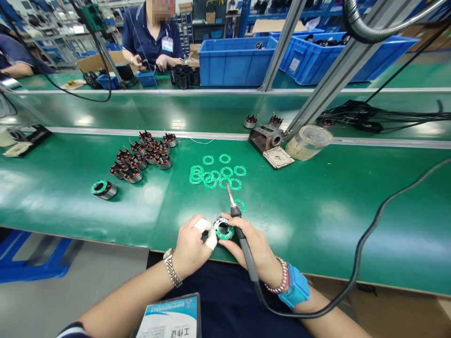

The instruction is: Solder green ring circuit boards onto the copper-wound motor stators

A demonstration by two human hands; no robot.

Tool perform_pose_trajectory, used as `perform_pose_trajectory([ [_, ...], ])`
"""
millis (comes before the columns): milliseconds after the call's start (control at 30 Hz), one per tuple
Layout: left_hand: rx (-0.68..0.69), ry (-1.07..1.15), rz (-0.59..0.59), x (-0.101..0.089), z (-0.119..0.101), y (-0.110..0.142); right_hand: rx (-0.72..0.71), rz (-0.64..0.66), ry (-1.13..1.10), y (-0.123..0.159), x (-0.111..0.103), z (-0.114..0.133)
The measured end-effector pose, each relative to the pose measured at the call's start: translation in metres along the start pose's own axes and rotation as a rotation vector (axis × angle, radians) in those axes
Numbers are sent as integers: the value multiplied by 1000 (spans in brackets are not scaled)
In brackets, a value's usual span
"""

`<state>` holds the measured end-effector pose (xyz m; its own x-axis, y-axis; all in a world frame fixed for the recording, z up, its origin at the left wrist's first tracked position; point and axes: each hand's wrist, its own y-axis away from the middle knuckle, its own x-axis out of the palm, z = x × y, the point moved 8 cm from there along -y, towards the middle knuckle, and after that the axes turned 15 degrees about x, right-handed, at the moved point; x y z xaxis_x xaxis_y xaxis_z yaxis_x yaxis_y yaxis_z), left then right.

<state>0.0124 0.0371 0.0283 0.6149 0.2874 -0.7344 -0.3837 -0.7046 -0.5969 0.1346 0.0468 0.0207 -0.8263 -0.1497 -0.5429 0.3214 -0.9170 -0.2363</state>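
Close to the bench's front edge, a motor stator with a ring-shaped green circuit board (224, 229) on top is between my two hands. My left hand (193, 244), with white covers on its thumb and a finger, is closed on the stator's left side. My right hand (256, 241) grips a soldering iron (246, 251), and its thumb and fingertips also touch the stator's right side. The iron's tip points away from me, above several loose green ring boards (227, 172). One stator with a green board (104, 188) stands off to the left.
A cluster of bare stators (144, 155) stands at the left. Behind the loose boards are a metal soldering-iron stand (266, 137), a pad (278, 157) and a round tub (308, 142). The iron's cable (366, 239) loops along the right. A co-worker (153, 42) sits opposite, near blue bins (237, 61).
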Motion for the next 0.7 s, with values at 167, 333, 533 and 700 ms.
perform_pose_trajectory([
  [167, -22, 109, 14, 5, -13, 20, 7, -2, -16, 3, 1, 0],
  [333, -41, 193, 50, 14, -18, 31, -32, 62, -49, -2, 2, 0],
  [533, -264, 366, 43, 11, 4, 31, -55, 124, -74, -5, -7, -1],
  [700, -12, 259, 118, 0, 12, 10, -10, 65, -17, 2, -14, -3],
])
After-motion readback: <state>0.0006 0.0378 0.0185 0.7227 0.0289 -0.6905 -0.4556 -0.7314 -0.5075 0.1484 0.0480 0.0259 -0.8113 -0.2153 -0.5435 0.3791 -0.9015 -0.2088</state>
